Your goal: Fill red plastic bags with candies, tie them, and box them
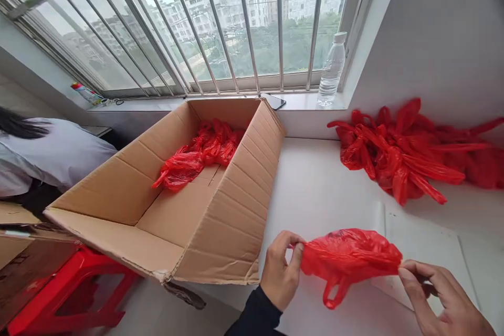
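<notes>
A red plastic bag [350,254] is stretched sideways between my two hands over the white table, its handle loop hanging down. My left hand [281,268] pinches the bag's left end between thumb and fingers. At the opposite end, my right hand [441,294] grips a corner between thumb and forefinger. To the left stands an open cardboard box [232,220] with several crumpled red bags [212,147] inside. A loose heap of red plastic bags [401,152] lies against the wall at the right.
A water bottle [332,71] and a phone [274,101] rest on the windowsill. A person in a light shirt [59,152] is at the left, near another cardboard box [35,268] and a red plastic stool [79,283]. A flat white panel [429,247] lies on the table [315,184].
</notes>
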The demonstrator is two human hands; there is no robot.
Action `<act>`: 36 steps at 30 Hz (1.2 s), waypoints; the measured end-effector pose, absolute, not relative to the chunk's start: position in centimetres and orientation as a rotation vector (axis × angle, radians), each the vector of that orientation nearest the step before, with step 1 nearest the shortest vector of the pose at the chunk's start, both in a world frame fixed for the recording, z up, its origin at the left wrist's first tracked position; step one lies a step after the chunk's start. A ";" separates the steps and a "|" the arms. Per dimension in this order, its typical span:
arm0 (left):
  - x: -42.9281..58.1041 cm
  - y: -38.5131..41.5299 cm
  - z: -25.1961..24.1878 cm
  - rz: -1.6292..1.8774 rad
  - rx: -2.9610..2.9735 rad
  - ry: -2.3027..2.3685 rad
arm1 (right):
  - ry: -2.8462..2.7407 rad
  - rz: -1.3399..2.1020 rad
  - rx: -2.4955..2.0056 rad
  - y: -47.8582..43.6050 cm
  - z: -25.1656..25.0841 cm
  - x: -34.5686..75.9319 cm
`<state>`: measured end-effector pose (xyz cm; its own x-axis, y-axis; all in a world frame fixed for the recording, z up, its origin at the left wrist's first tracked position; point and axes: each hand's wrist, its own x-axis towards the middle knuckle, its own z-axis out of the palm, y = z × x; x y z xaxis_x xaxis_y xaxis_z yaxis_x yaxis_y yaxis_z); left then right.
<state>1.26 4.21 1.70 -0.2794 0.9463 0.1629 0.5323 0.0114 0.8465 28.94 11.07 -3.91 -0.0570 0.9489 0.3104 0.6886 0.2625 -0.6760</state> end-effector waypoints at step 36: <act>1.9 4.5 3.8 1.540 1.593 1.934 | -1.365 0.987 -1.525 9.6 2.7 28.1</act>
